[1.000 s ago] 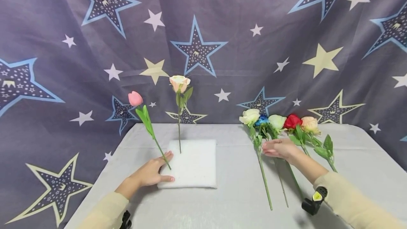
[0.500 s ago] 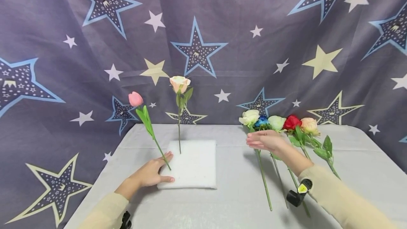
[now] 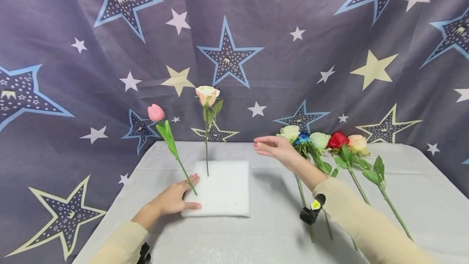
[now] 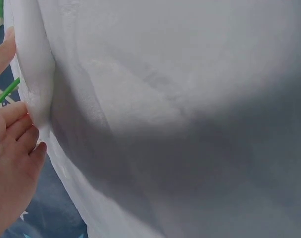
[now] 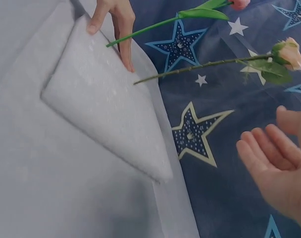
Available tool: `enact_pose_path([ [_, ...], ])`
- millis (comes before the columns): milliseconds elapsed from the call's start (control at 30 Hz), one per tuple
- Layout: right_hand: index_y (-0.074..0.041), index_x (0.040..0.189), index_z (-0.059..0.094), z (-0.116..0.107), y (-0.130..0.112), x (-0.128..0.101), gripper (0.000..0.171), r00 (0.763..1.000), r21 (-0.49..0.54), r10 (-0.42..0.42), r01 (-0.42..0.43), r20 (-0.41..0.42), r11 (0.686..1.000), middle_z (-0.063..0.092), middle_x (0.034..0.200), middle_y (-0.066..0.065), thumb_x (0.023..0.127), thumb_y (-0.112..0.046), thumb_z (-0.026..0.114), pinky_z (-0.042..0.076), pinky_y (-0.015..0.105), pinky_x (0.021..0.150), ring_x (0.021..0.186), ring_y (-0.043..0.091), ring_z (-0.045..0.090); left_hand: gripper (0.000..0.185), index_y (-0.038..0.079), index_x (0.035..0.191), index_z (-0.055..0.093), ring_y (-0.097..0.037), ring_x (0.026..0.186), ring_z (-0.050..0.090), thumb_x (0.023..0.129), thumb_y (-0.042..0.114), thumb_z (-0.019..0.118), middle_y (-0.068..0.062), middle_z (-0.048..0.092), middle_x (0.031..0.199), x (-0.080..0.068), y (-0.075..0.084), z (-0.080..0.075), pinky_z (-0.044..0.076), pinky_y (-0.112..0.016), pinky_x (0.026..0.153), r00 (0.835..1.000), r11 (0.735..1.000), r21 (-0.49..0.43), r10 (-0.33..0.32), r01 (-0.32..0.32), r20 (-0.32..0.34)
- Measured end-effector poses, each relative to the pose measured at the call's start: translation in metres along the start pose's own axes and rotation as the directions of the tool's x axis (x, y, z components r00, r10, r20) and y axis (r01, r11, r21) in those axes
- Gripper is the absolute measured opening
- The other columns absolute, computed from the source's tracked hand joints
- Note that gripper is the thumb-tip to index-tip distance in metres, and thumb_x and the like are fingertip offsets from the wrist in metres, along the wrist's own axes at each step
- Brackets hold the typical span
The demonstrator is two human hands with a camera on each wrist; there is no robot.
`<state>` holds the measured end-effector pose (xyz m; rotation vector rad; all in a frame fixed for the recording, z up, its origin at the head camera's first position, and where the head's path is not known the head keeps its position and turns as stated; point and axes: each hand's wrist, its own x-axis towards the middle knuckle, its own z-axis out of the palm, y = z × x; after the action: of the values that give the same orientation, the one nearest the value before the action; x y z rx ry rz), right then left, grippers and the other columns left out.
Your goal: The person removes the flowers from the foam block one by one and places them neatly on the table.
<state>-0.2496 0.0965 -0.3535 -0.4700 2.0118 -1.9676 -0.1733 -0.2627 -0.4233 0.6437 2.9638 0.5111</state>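
Observation:
A white foam block [image 3: 223, 190] lies on the grey table [image 3: 256, 231]. Two flowers stand stuck in it: a pink tulip [image 3: 156, 113] leaning left and an upright peach rose [image 3: 207, 95]. My left hand [image 3: 181, 196] rests flat on the block's left edge, fingers straight, right beside the tulip's stem [image 3: 185, 174]; the left wrist view shows the fingers [image 4: 14, 124] against the foam [image 4: 36, 74]. My right hand [image 3: 271, 146] hovers open and empty above the table, between the block and the lying flowers. In the right wrist view its palm [image 5: 274, 158] faces the standing rose [image 5: 289, 52].
Several flowers lie in a row at the right: a white rose [image 3: 289, 133], a blue one [image 3: 302, 138], a pale green one [image 3: 319, 139], a red one [image 3: 337, 139] and a peach one [image 3: 357, 144]. A star-printed curtain [image 3: 234, 31] hangs behind the table.
My right hand has lifted off the lying flowers and moved left and up, holding nothing. The left hand and the two standing flowers have not moved.

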Motion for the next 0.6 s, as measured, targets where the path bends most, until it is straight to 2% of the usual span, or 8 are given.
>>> enact_pose_path([
  [100, 0.009, 0.133, 0.05, 0.012, -0.003, 0.009, 0.041, 0.998, 0.028, -0.068, 0.068, 0.013, 0.997, 0.051, 0.137, 0.03, 0.095, -0.007, 0.057, 0.053, 0.028, 0.099, 0.127, 0.037, 0.054, 0.093, -0.003, 0.144, 0.039, -0.04, 0.139, 0.038, 0.077, 0.054, 0.071, -0.02, 0.036, 0.153, 0.001, 0.0, 0.0, 0.031, -0.054, 0.116, 1.0, 1.0, 0.006, -0.007, 0.007, 0.006],
  [200, 0.008, 0.132, 0.051, 0.024, -0.005, 0.018, 0.04, 0.995, 0.054, -0.1, 0.099, 0.006, 0.994, 0.052, 0.136, 0.03, 0.095, -0.005, 0.057, 0.051, 0.031, 0.101, 0.125, 0.035, 0.057, 0.092, -0.003, 0.144, 0.039, -0.041, 0.139, 0.038, 0.078, 0.053, 0.071, -0.02, 0.036, 0.153, 0.002, 0.001, 0.0, 0.031, -0.055, 0.116, 1.0, 1.0, 0.01, -0.005, 0.005, 0.006],
  [500, 0.007, 0.131, 0.053, 0.057, -0.003, 0.046, 0.039, 0.992, 0.11, -0.125, 0.125, -0.012, 0.986, 0.054, 0.135, 0.029, 0.093, 0.0, 0.058, 0.049, 0.037, 0.105, 0.125, 0.039, 0.055, 0.091, -0.002, 0.144, 0.04, -0.04, 0.14, 0.038, 0.078, 0.053, 0.071, -0.019, 0.036, 0.153, 0.004, 0.0, 0.0, 0.032, -0.054, 0.116, 1.0, 1.0, 0.009, -0.004, 0.004, 0.014],
  [600, 0.007, 0.133, 0.051, 0.065, 0.0, 0.053, 0.04, 0.991, 0.17, -0.132, 0.131, -0.011, 0.977, 0.053, 0.137, 0.028, 0.094, 0.0, 0.057, 0.046, 0.04, 0.109, 0.128, 0.04, 0.052, 0.092, -0.002, 0.144, 0.04, -0.04, 0.14, 0.038, 0.078, 0.054, 0.071, -0.019, 0.036, 0.153, 0.004, -0.001, 0.001, 0.032, -0.054, 0.116, 1.0, 1.0, 0.011, -0.007, 0.006, 0.015],
])
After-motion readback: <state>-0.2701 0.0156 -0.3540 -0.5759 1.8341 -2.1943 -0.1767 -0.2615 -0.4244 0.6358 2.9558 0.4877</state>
